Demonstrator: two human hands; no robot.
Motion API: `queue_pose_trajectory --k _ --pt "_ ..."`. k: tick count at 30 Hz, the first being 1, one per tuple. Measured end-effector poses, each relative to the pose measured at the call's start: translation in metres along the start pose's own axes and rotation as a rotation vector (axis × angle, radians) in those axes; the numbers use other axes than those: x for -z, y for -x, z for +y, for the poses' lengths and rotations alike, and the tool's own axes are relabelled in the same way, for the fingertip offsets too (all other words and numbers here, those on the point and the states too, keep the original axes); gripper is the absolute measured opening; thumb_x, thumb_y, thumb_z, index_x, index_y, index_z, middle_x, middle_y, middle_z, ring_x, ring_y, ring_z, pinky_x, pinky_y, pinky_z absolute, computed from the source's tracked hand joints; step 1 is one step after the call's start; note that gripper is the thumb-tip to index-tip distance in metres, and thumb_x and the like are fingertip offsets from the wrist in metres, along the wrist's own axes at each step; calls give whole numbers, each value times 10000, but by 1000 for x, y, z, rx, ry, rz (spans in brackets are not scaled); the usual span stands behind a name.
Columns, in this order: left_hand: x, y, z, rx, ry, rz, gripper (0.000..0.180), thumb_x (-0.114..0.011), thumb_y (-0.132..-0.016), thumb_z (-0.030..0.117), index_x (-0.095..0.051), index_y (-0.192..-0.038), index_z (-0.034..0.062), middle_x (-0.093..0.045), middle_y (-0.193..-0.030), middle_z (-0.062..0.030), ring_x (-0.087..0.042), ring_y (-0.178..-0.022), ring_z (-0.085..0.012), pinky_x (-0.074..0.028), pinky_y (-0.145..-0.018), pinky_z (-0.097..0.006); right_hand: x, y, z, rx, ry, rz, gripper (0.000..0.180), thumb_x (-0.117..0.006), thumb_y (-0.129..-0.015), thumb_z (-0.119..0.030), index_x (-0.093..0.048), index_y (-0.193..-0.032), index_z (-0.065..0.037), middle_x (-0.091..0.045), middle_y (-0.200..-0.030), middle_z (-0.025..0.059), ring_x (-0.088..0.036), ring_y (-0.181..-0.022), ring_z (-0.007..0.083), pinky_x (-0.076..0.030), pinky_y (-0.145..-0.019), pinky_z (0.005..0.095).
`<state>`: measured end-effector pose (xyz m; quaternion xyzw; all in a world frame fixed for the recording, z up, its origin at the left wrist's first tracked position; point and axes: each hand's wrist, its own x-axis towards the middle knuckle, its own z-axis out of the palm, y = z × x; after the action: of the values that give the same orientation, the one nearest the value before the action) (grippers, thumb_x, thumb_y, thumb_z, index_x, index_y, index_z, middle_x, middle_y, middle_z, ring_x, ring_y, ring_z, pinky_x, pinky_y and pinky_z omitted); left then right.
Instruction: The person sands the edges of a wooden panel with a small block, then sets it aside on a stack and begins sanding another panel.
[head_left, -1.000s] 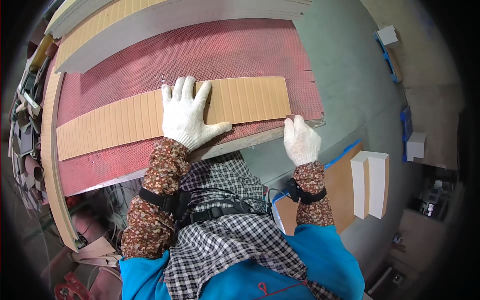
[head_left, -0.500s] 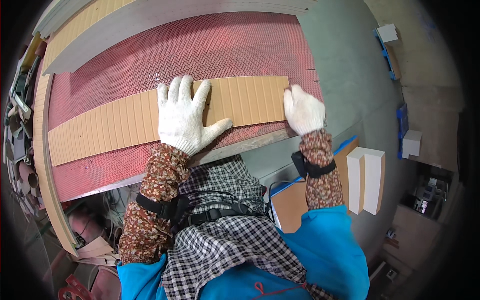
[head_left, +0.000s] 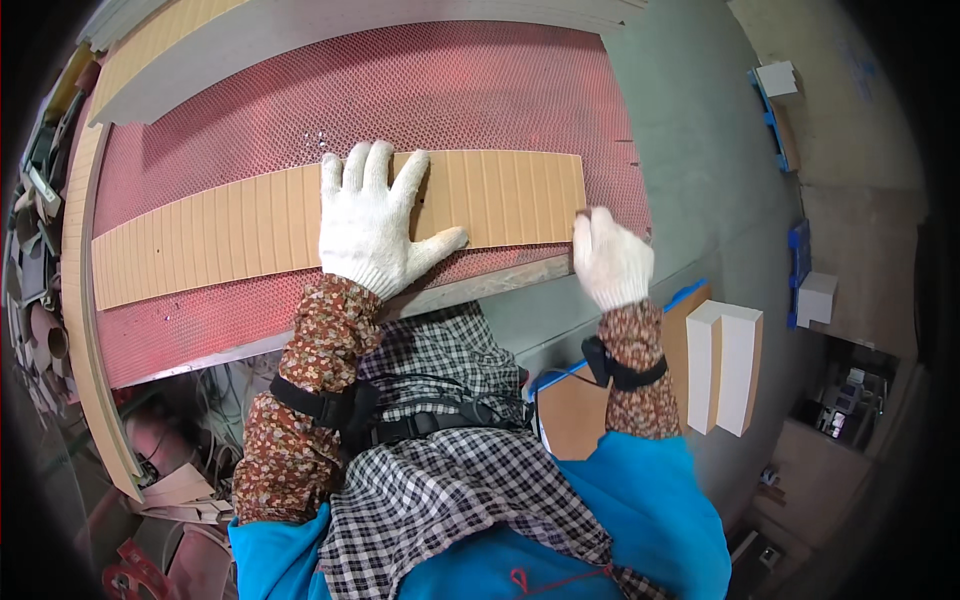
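Steadily, a worker's white-gloved left hand lies spread across a long tan panel, fingers fanned apart and palm down, on a red worktop. At the panel's right end, near the front edge of the table, the gloved right hand is curled with its fingers drawn in, apparently around a small dark piece, though too little of it shows to say what it is. The hands are well apart.

Good handling here would seem to call for even weight through the left palm, so the panel cannot skid, and light, level strokes or touches at the end, with the thin corner spared any bending.

The panel is a shallow arc, scored crosswise into narrow ribs, with a pale rim along its curved edges. Beneath it, the worktop has a dimpled, mesh-like surface. Beyond, a stack of curved boards shows smooth whitish sides, the uppermost one ribbed in tan. The gloves are knitted, the sleeves flower-printed, the apron black-and-white checked cloth.
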<state>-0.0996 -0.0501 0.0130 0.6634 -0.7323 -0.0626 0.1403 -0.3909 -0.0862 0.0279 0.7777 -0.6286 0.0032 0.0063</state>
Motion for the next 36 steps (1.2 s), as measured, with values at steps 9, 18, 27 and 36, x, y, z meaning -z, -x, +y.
queue_pose_trajectory --k 9,18,27,36 --pt "3 -3 3 -31 -38 -21 1093 -813 -638 736 -489 -1475 114 -461 -1426 -222 -391 -1405 -423 -209 -1219 -661 -2 -58 -2 -57 9 -43 379 -444 -1048 -382 -643 -982 -66 -729 -841 234 -726 -802 436 -565 -753 562" --pt "-1 -1 0 -33 -9 12 1085 -829 -618 711 -506 -1465 115 -488 -1410 -212 -401 -1411 -413 -219 -1219 -656 -7 -63 -4 -77 47 -55 394 -428 -1061 -379 -647 -1036 -52 -744 -824 216 -742 -785 423 -577 -753 558" --pt "-4 -1 -2 -69 -2 145 1007 -831 -632 690 -580 -1387 74 -533 -1312 -210 -463 -1320 -397 -282 -1163 -636 -3 54 5 19 27 -84 297 -524 -1046 -346 -596 -938 -79 -703 -710 188 -706 -650 407 -556 -608 524" --pt "-1 -1 1 -32 -39 33 1069 -833 -631 699 -505 -1469 122 -488 -1418 -208 -396 -1420 -412 -217 -1229 -650 3 37 3 -100 -40 -5 307 -516 -1047 -373 -618 -996 -88 -702 -732 215 -706 -697 434 -552 -652 554"
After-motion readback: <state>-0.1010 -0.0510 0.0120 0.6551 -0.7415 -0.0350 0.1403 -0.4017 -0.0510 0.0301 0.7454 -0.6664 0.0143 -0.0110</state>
